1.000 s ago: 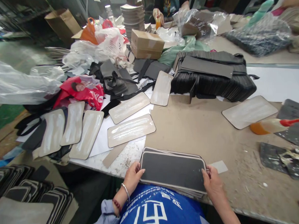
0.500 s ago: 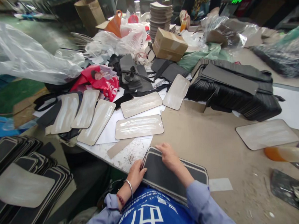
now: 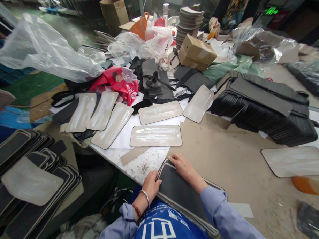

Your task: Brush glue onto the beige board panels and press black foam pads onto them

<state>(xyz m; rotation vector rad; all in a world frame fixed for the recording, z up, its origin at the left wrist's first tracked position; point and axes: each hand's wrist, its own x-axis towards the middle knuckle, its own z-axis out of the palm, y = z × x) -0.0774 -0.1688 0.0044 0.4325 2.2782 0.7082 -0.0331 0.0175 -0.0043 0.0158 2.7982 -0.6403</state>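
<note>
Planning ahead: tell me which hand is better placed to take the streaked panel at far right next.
Probably the right hand: both hands are on the dark stack, but it is nearer the streaked panel than the left hand.

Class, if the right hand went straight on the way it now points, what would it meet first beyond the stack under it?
Past the stack, the right hand would probably meet the nearest white-streaked panel; height is unclear, so it might pass above.
</note>
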